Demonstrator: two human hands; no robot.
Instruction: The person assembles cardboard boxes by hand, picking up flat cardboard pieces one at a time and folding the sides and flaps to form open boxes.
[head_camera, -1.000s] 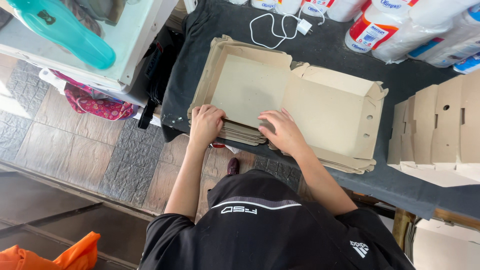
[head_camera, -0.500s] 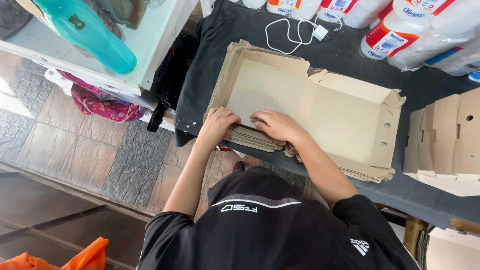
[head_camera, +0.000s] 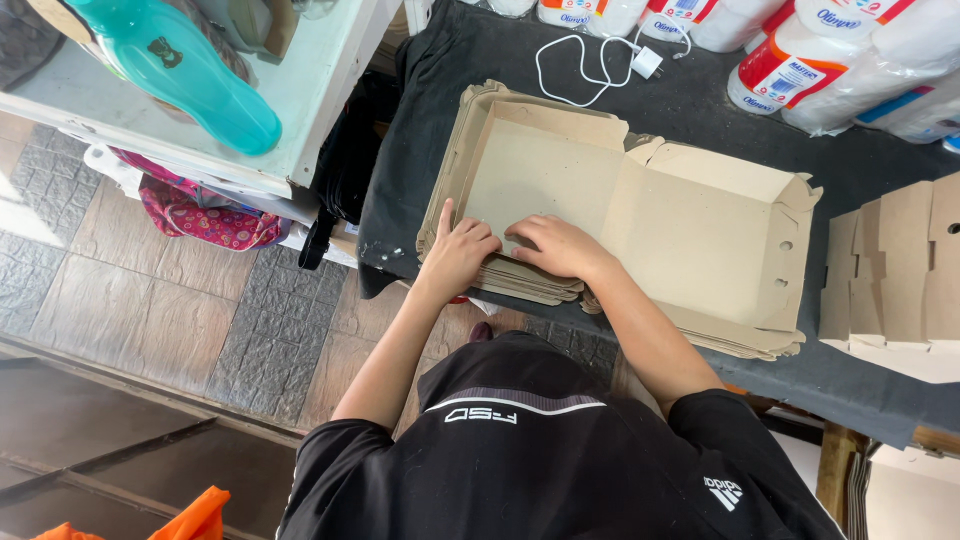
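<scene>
here we press both hands on the near edge of the flat brown cardboard box blank (head_camera: 640, 215), topmost of a stack on the dark-clothed bench (head_camera: 700, 100). our left hand (head_camera: 457, 255) lies with fingers loosely spread, gripping nothing; our right hand (head_camera: 555, 245) lies flat just beside it, fingers curled on the near flap. folded cardboard pieces (head_camera: 895, 265) sit far right.
</scene>
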